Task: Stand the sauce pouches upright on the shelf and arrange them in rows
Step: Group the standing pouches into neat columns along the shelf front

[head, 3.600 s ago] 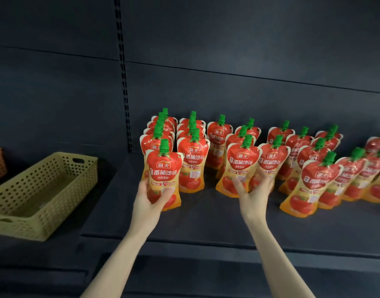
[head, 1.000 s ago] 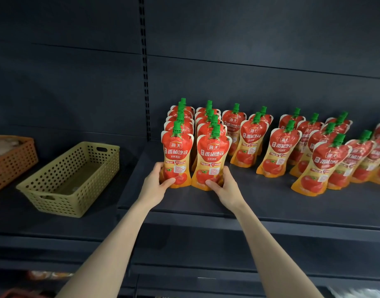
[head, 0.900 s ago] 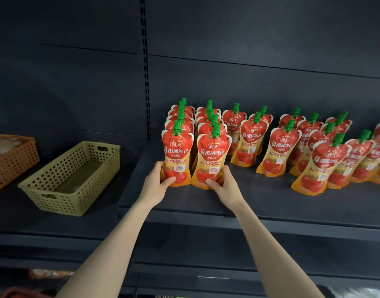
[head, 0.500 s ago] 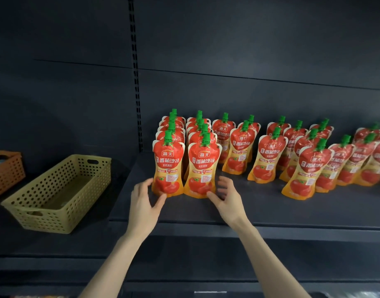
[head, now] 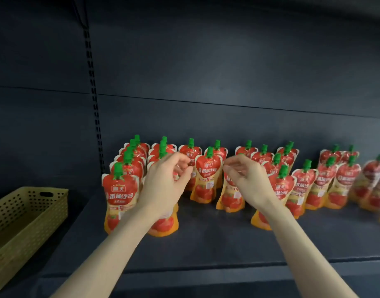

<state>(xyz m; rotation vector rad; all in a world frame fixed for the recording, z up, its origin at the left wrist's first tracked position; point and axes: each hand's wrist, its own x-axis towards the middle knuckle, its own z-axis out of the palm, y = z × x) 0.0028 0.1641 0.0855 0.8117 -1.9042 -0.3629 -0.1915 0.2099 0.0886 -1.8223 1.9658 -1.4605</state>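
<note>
Two hands are hovering, loosely curled and empty: left hand [head: 166, 183] and right hand [head: 248, 180] are flanking a standing pouch [head: 208, 176] on the shelf [head: 206, 244]. Row-straightening is probably going on; next they are needing to grip it and align it.

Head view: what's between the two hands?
In the head view, one upright pouch stands on the shelf between the left hand and the right hand; whether either hand touches it is unclear.
</note>
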